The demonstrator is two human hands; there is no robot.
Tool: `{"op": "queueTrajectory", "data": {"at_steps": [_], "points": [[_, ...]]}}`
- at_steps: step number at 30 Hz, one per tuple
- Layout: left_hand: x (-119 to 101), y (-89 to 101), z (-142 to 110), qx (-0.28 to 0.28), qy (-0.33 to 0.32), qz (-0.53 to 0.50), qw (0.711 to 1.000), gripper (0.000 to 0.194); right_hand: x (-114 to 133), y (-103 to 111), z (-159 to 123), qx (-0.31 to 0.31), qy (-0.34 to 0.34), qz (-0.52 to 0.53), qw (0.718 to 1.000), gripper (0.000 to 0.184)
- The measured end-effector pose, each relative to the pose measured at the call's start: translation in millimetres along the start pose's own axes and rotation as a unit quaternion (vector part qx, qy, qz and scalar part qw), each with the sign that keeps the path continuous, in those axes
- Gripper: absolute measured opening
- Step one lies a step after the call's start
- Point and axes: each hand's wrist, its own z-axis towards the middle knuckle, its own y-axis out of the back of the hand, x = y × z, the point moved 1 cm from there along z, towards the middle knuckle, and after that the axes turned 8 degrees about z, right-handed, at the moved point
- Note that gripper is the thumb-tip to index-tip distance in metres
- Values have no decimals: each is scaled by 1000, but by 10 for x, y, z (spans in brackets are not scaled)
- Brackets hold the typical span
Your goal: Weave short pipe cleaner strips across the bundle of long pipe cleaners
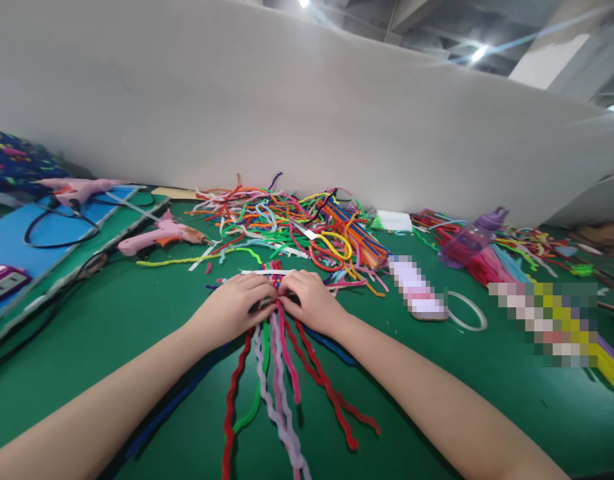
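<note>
My left hand [241, 298] and my right hand [310, 300] meet at the middle of the green table, fingers pinched together on a bunch of pipe cleaners. From under the fingers, loose ends fan toward me: a red pipe cleaner [231, 400], a wavy lilac pipe cleaner [281, 413], a green one, a pink one and blue ones at the sides. Beyond the fingertips the short upper ends of the bunch show, next to a thin white strip [254, 272]. Just where the fingers grip is partly hidden.
A heap of pipe cleaners [257, 213] lies behind my hands, with yellow-handled scissors [337, 245] on it. Pink glue guns [161, 235] and black cords are at the left. At right are a purple bottle [474, 237], a clear ring [479, 313] and more pipe cleaners [611, 367].
</note>
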Motion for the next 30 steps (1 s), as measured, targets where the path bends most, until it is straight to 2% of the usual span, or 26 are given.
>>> {"op": "queueTrajectory", "data": {"at_steps": [4, 9, 12, 14, 16, 20, 26, 30], "points": [[35, 1, -1, 21, -3, -15, 1000, 19, -51, 53, 28, 18, 0, 71, 997, 10], [61, -20, 5, 20, 12, -46, 999, 20, -116, 193, 63, 76, -2, 172, 982, 18], [61, -41, 13, 14, 28, -58, 998, 19, -152, 234, 68, 96, -25, 218, 971, 20], [56, -54, 19, 10, 39, -65, 997, 17, -170, 226, 66, 88, -47, 228, 969, 18], [50, -65, 23, 8, 52, -69, 996, 16, -176, 201, 63, 70, -56, 218, 972, 14], [47, -81, 33, 17, 71, -66, 995, 12, -148, 157, 55, 52, -17, 164, 985, 15], [60, -82, 41, 21, 65, -57, 996, 14, -71, 169, 44, 54, 13, -9, 998, 19], [65, -74, 39, 26, 50, -50, 997, 12, -33, 162, 34, 40, 37, -64, 997, 19]]}}
